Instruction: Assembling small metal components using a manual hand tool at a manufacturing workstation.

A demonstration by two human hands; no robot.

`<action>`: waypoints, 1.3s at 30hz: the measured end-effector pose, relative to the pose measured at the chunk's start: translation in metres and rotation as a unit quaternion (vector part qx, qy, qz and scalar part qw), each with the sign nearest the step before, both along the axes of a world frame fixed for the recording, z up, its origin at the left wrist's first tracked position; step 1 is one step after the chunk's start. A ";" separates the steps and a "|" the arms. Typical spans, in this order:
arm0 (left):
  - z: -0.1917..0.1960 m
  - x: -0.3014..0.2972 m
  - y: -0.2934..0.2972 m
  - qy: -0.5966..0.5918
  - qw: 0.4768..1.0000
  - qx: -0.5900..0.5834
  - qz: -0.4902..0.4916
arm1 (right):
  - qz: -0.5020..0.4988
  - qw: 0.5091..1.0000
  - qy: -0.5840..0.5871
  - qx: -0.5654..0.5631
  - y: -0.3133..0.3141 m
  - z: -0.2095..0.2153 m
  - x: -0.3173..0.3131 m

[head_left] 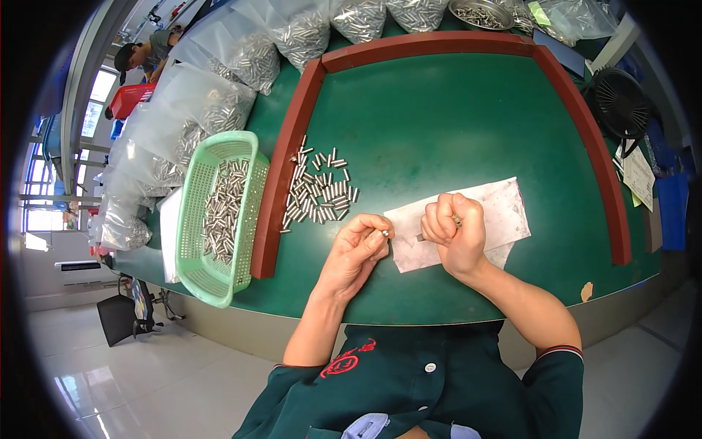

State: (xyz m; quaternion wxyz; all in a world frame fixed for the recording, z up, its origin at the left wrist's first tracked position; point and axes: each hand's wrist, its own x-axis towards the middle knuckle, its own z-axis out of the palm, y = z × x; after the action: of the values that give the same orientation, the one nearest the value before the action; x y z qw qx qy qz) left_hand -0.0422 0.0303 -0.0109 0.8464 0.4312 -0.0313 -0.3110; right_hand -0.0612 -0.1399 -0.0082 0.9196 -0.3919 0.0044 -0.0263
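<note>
Between the thumb and fingers of my left hand [357, 252] is a small shiny metal pin [385, 233], with only its end showing. My right hand [459, 228] is closed in a fist above a smudged white sheet [499, 212]. A small dark tip [420, 237] pokes out of that fist toward my left hand; what it belongs to is hidden. Several loose metal pins [322, 192] lie scattered on the green tabletop [431, 117], beyond my left hand.
A red-brown raised frame [428, 45] borders the work area. Left of it stands a light green basket [191, 219] of metal pins. Clear bags [301, 36] of pins line the back and left. A round metal dish [482, 14] and a black fan [621, 102] sit farther off.
</note>
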 end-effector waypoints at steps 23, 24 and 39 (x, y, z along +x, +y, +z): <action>0.006 0.045 -0.005 -0.498 0.576 0.639 0.110 | 0.004 1.000 0.009 0.013 -0.001 0.002 -0.001; 0.004 0.045 -0.006 -0.492 0.574 0.645 0.112 | 0.004 1.000 0.010 0.011 -0.001 0.002 -0.001; 0.013 0.015 0.000 0.000 0.996 0.080 -0.035 | -0.003 1.000 0.011 0.001 -0.003 0.001 -0.001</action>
State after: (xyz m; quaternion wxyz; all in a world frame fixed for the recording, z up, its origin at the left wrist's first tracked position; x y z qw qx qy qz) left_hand -0.0276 0.0308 0.0016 0.7977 0.4964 -0.0211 -0.3416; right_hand -0.0621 -0.1426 -0.0075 0.9198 -0.3914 0.0154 -0.0249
